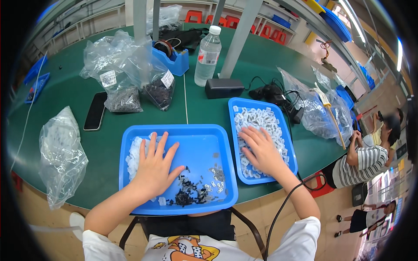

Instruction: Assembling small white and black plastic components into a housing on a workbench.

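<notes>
My left hand (154,167) is spread over the left side of a wide blue tray (174,129), its fingers across a heap of whitish translucent pieces (133,157). Part of that heap is hidden under the hand. In the same tray lie small black parts (188,193) near the front and small metal pieces (217,174) at the right. My right hand (263,152) rests with fingers apart on a pile of small white plastic parts (257,119) in a second, narrower blue tray (292,167). Neither hand visibly grips anything.
Behind the trays stand a water bottle (208,56), a black box (224,88), a blue tape dispenser (176,63) and bags of dark parts (159,90). A phone (95,112) and plastic bag (63,156) lie left. Cables, bags and a wooden-handled tool (333,117) lie right; people are beyond.
</notes>
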`<action>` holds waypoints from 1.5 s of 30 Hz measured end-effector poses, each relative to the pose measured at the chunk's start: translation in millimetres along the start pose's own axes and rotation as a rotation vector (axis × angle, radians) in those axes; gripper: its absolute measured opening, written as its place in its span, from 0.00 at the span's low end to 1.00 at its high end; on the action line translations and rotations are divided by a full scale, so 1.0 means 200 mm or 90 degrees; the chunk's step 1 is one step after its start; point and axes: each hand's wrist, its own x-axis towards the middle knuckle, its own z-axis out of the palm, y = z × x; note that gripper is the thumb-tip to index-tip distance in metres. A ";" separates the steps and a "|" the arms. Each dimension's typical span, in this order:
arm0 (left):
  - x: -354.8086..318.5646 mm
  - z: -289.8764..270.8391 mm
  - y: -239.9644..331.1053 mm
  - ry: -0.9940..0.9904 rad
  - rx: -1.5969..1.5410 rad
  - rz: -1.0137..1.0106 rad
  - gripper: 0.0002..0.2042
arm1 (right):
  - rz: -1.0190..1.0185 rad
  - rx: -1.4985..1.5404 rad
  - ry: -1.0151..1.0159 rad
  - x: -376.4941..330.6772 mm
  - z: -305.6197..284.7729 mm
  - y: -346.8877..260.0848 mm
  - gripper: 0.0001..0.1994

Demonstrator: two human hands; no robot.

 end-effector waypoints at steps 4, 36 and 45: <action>0.00 0.00 0.00 -0.002 0.004 0.004 0.31 | 0.105 -0.036 0.015 -0.02 0.02 0.12 0.22; 0.00 0.01 -0.02 0.019 0.003 0.008 0.31 | 0.127 0.037 -0.025 0.08 -0.14 0.09 0.19; 0.02 0.00 -0.03 0.075 -0.038 0.010 0.26 | -0.148 0.198 -0.167 0.32 -0.20 -0.48 0.12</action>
